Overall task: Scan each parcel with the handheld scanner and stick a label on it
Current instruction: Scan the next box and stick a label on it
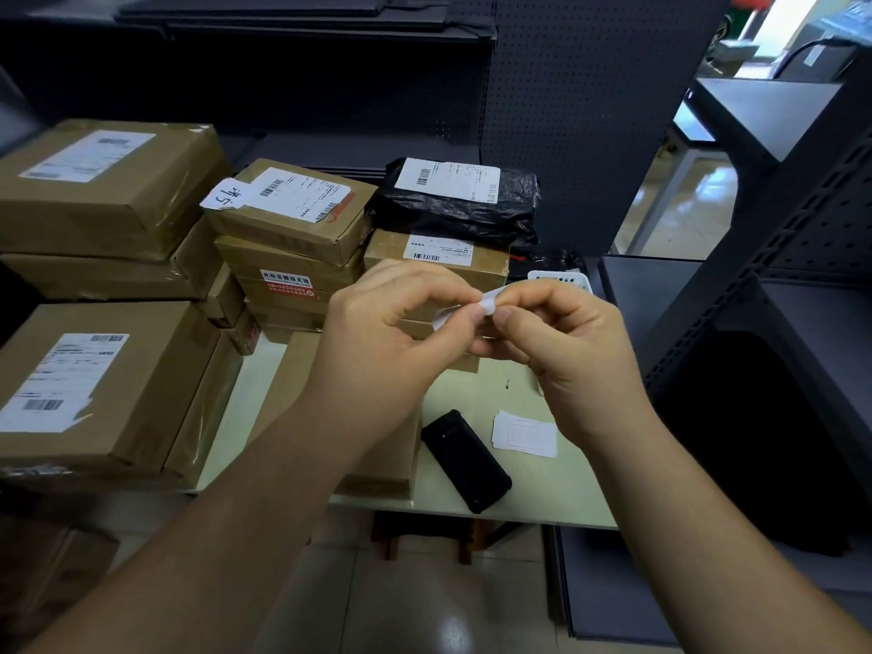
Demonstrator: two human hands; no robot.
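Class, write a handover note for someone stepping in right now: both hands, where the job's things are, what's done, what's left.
Left hand and right hand: both pinch a small white label above the table.
Scanner: lies on the table, beside a stack of labels.
Parcels: brown boxes piled left and behind, a black bag on top at the back.
Done: label in hand; which parcels are scanned cannot be told.
Left: stick this label on, then scan on.
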